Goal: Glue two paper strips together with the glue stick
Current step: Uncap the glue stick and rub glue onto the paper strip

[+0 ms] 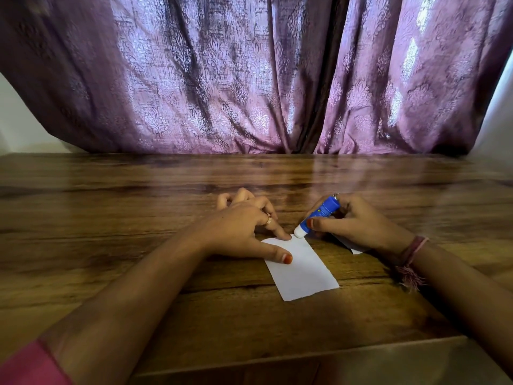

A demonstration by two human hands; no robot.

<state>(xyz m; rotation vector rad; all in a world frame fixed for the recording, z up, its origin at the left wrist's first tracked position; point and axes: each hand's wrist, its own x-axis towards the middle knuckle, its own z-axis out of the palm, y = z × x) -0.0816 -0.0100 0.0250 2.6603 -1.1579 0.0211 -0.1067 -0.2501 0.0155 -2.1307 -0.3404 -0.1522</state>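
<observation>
On the wooden table (111, 218), a paper strip (302, 268) was pinned flat by the left hand (244, 229) while the glue stick (319, 215), gripped in the right hand (358, 220), was pressed at its far edge, where a hard stroke might have crumpled it; a second strip (354, 249) lay half hidden beneath that wrist.

white paper strip (301, 269) flat on wood, running near-right to far-left, far end pinned. blue glue stick (319, 215) uncapped, tilted, white tip down touching strip's far edge. second white strip (354, 249) to the right, mostly hidden, only a corner showing.
</observation>
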